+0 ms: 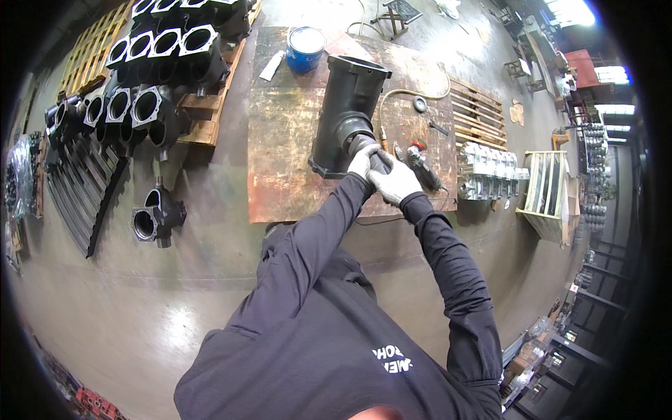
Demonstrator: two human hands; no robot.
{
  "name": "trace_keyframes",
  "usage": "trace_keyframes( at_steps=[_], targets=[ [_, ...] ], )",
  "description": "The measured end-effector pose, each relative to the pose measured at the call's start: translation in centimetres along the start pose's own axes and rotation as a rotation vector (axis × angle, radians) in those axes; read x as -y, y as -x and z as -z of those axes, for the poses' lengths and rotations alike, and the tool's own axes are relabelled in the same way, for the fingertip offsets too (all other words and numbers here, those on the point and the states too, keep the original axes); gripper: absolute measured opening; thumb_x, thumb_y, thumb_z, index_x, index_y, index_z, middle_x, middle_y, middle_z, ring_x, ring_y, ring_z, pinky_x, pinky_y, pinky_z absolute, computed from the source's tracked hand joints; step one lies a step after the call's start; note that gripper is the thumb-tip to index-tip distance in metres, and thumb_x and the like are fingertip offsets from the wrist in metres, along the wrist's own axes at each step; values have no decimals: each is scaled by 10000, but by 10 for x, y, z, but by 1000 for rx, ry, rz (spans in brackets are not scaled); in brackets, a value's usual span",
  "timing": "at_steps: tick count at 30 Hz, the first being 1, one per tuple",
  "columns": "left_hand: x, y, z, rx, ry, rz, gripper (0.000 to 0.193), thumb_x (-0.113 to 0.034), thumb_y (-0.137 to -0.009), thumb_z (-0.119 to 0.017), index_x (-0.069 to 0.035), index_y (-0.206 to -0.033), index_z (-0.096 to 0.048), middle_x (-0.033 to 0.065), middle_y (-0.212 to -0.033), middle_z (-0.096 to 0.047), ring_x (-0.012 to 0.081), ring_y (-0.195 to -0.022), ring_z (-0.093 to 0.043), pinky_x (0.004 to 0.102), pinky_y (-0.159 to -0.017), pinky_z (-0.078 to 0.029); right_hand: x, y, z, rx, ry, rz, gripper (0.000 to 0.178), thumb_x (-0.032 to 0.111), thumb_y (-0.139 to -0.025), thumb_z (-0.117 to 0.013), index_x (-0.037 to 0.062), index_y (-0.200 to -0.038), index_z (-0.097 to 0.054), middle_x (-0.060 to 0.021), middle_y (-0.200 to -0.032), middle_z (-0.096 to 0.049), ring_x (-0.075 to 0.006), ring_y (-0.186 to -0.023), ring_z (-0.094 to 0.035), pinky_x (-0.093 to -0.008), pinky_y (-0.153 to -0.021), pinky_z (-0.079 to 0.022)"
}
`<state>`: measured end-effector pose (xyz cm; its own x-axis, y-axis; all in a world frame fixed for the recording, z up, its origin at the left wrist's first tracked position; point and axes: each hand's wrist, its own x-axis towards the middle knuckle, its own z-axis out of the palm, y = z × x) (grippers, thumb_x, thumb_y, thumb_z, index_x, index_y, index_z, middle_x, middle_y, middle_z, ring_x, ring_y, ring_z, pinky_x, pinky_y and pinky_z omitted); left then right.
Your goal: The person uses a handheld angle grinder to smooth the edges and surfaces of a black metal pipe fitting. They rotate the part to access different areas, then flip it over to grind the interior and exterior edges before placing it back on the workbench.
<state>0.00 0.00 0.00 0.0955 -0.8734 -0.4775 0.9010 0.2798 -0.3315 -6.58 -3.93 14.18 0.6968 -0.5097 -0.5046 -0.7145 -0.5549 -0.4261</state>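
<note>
A large black cast pipe housing (pixel 343 98) lies on the worn wooden workbench (pixel 280 161), its round side neck (pixel 352 129) pointing toward me. At this neck is a dark grey cylindrical piece (pixel 380 164); I cannot make out exactly what it is. My left hand (pixel 363 160), in a white glove, is wrapped round it close to the neck. Nearer to me, my right hand (pixel 395 180), also gloved, grips the same piece. The glove fingers partly hide it. Just right of my right hand lies an angle grinder (pixel 424 170) with its cord.
A blue can (pixel 306 50) and a white tube (pixel 271 66) stand and lie at the bench's far left. A hose (pixel 413 92), a grey ring (pixel 420 105) and a small dark tool (pixel 439 129) lie right. Black castings (pixel 145 106) crowd the left; silver castings (pixel 485 171) sit right.
</note>
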Motion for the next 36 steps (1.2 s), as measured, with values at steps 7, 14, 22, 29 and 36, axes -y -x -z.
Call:
trace_keyframes(
  at_steps=[7,14,22,29,36],
  targets=[
    [10,-7,18,-83,34,36,234,-321,-910,-632,-88,-925,-653,138,-829,-706,327,-778,-680,457,-849,-551,1,18,-8,-64,81,-11,758,452,-808,-644,72,-1447,-497,-267,-1270,-630,-385,-1183,-624,-405,-1029,-481],
    [4,-31,39,-14,-46,125,298,-318,-914,-621,-28,-976,-648,192,-855,-706,379,-778,-674,518,-845,-543,4,11,-29,-96,17,-54,738,410,-819,-674,73,-1451,-498,-242,-1303,-625,-355,-1202,-622,-385,-1034,-473],
    [63,27,21,-245,-157,-72,201,-205,-867,-691,-66,-972,-591,114,-819,-646,282,-713,-653,455,-702,-573,3,78,-11,-57,-140,-139,735,285,-831,-693,42,-1482,-451,-208,-1400,-576,-288,-1291,-569,-353,-1087,-423],
    [52,15,25,-246,-200,-132,227,-215,-865,-695,-55,-1001,-609,115,-834,-659,281,-735,-662,431,-704,-571,3,64,-12,-56,-77,-81,727,318,-838,-680,45,-1475,-459,-214,-1400,-572,-309,-1293,-567,-362,-1086,-424],
    [2,-44,44,-28,-91,70,297,-352,-911,-618,-63,-973,-645,175,-868,-706,371,-790,-665,512,-832,-536,-7,1,-28,-68,42,-11,705,365,-846,-662,74,-1463,-484,-202,-1153,-667,-277,-989,-648,-351,-881,-508]
  ],
)
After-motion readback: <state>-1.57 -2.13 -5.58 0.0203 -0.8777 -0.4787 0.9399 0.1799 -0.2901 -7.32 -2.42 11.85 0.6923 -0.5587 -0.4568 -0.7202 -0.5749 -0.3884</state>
